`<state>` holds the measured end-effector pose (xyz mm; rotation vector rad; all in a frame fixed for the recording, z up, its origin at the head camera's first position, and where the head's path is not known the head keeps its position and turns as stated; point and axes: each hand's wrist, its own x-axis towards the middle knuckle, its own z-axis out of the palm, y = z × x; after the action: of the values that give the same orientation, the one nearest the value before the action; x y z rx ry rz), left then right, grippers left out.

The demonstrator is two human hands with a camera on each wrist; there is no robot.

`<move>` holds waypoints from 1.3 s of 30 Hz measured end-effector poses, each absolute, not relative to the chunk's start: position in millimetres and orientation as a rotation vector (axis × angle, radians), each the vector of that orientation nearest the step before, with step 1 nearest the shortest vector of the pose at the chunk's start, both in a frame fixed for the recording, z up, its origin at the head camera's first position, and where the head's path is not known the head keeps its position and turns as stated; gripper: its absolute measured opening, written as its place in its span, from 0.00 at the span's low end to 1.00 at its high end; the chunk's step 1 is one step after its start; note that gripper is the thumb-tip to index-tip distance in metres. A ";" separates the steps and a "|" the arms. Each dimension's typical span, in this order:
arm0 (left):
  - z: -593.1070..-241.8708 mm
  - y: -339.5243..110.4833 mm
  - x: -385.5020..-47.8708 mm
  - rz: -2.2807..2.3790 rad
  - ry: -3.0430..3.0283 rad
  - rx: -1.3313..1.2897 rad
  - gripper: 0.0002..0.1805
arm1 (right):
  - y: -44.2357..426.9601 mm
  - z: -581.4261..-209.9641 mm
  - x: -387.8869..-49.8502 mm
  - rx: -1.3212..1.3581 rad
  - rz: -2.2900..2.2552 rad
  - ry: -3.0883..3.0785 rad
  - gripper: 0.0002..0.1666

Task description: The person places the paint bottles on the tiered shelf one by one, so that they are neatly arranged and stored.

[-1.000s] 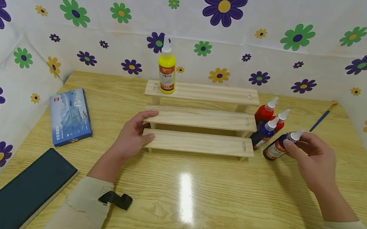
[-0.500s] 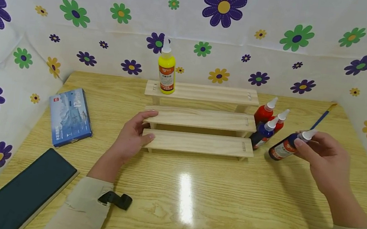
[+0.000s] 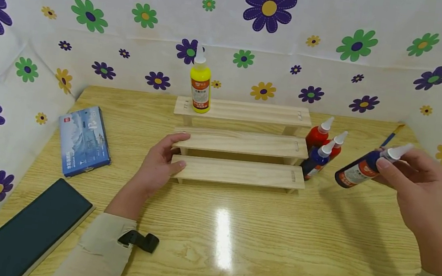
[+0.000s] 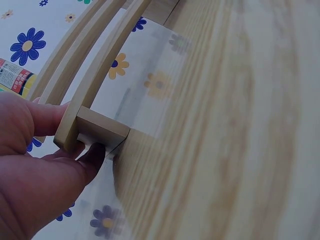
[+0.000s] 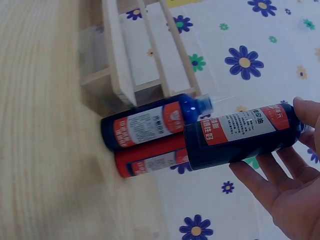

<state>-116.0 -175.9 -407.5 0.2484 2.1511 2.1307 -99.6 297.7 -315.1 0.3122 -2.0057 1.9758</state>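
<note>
In the head view my right hand (image 3: 421,190) grips a dark blue bottle (image 3: 358,170) near its white nozzle cap. The bottle is tilted and held off the table, its base toward the other bottles. My left hand (image 3: 160,162) grips the left end of a three-step wooden rack (image 3: 237,172), thumb on the lowest step; in the left wrist view its fingers curl round a leg of the rack (image 4: 102,125). Against the rack's right end stand two red bottles (image 3: 317,137) and another blue bottle (image 3: 316,161). A yellow bottle (image 3: 200,89) stands on the top step, at the left.
A blue box (image 3: 84,142) lies at the left of the wooden table (image 3: 266,240). Nearer me is a dark green flat block or book (image 3: 27,229). A paintbrush (image 3: 391,135) lies at the back right, partly hidden. Flower-patterned cloth (image 3: 131,58) hangs behind.
My right hand has moved rightward with the blue bottle, lifting it and tilting it further over, away from the other bottles. The left hand and the rack have stayed put.
</note>
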 end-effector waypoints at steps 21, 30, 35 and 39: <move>-408.9 -176.9 -116.2 2.126 2.152 0.253 0.35 | 272.0 -251.5 -137.5 0.427 1.997 -1.961 0.17; -409.3 -177.6 -116.9 2.113 2.144 0.226 0.35 | 248.8 -243.0 -168.3 0.513 2.092 -1.947 0.17; -409.1 -177.6 -116.2 2.117 2.134 0.217 0.35 | 234.7 -242.0 -182.8 0.494 2.107 -1.988 0.16; -410.0 -177.7 -116.5 2.127 2.126 0.219 0.35 | 223.4 -242.7 -193.4 0.477 2.070 -2.070 0.15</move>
<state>-116.5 -177.7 -410.0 0.2188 2.1260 2.1268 -193.4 223.4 -242.7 0.4772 -2.0698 2.0699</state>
